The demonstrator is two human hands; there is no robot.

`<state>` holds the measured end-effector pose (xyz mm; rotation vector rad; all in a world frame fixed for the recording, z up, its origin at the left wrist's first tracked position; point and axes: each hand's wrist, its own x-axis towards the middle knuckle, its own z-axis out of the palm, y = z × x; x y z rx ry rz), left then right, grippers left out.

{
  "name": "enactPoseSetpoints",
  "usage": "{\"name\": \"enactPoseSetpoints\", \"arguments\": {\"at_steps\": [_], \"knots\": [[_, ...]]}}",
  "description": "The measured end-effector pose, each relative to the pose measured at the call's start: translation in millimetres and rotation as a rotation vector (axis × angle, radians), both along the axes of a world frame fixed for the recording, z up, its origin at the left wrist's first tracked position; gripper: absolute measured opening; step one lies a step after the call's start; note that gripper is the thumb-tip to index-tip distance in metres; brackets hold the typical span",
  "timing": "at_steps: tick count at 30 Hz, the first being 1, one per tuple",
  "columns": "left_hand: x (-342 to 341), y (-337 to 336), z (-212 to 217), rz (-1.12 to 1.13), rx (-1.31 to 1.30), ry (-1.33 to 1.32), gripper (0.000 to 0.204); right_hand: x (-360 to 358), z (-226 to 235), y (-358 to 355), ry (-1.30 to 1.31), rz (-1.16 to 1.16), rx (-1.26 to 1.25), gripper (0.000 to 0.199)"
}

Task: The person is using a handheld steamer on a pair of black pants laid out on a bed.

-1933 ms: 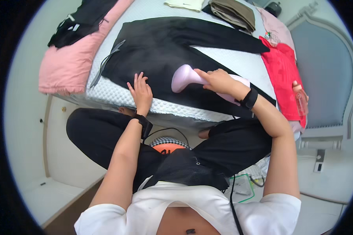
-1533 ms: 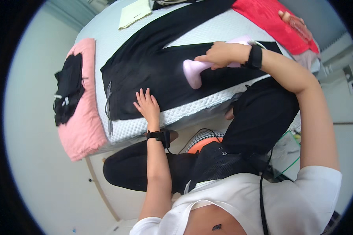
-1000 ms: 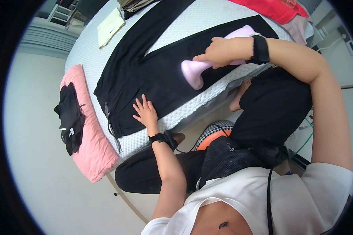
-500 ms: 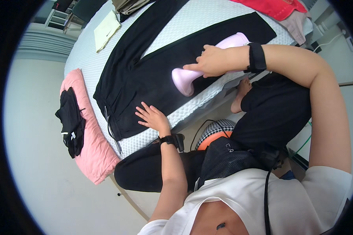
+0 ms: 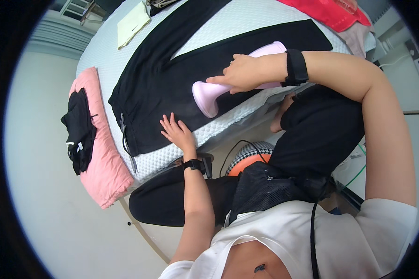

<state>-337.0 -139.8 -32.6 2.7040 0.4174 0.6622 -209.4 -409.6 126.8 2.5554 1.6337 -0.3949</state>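
Note:
A pair of black drawstring trousers [image 5: 149,97] lies spread on the white quilted bed [image 5: 91,74], its waistband to the left and its legs reaching back and right. My right hand [image 5: 246,73] wraps round the handle of a pale pink handheld garment steamer [image 5: 205,96]. The steamer's wide head is tipped to the left above the trousers' near leg; whether it touches the cloth I cannot tell. My left hand [image 5: 178,133] rests with fingers spread flat on the trousers near the bed's front edge.
A pink folded quilt [image 5: 104,172] with a black garment [image 5: 80,130] on it lies at the left edge. Farther back are a cream folded cloth [image 5: 133,25] and a red garment [image 5: 321,16]. Below the bed edge stands an orange and checked round stool [image 5: 249,160].
My right hand has moved the steamer slightly left along the trousers. The left hand stays flat on the cloth, and the whole view has shifted a little.

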Motion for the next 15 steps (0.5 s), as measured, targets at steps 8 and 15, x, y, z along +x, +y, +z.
{"name": "enactPoseSetpoints", "arguments": {"at_steps": [8, 15], "knots": [[1, -4, 2, 0.033, 0.037, 0.064, 0.044, 0, -15, -24, -0.043, -0.017, -0.022, 0.064], [1, -4, 6, 0.061, 0.074, 0.137, 0.042, -1, 2, -75, -0.079, -0.167, -0.088, 0.068]]}}
